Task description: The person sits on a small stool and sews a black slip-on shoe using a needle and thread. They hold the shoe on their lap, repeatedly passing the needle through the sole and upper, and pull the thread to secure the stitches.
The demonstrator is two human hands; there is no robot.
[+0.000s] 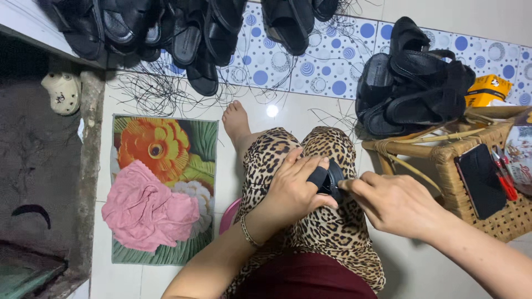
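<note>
The left hand [293, 185] lies palm-down over the lap, fingers stretched forward and curled over a black strap [327, 178], pressing it against the leopard-print cloth [316, 232]. A thin bracelet [247, 232] circles its wrist, and the forearm runs back toward the lower left. The right hand [393, 202] comes in from the lower right, wrist bent inward, thumb and forefinger pinched narrow on the right end of the strap. Both hands thus hold the strap, which sits between them on the right thigh, just below the knee.

Taking the strap as the landmark: above and left of it a bare foot [237, 120] rests on the pale tile floor [166, 277]. Further left lies a flowered mat [160, 138] with a crumpled pink cloth [147, 210] on its lower half. Just below and left of the strap, the edge of a pink stool [228, 215] peeks out from under the thigh. Right of the strap stands a wicker basket [499, 218], well within reach, with a dark phone [479, 180] and red-handled tools [503, 176] lying on it. Above and right of the strap a heap of black sandals [413, 80] sits on the floor, with a yellow box [487, 89] beside it. Far above, more sandals [188, 33] line the dotted wall tiles [332, 61], with loose black threads [160, 91] scattered beneath them.
</note>
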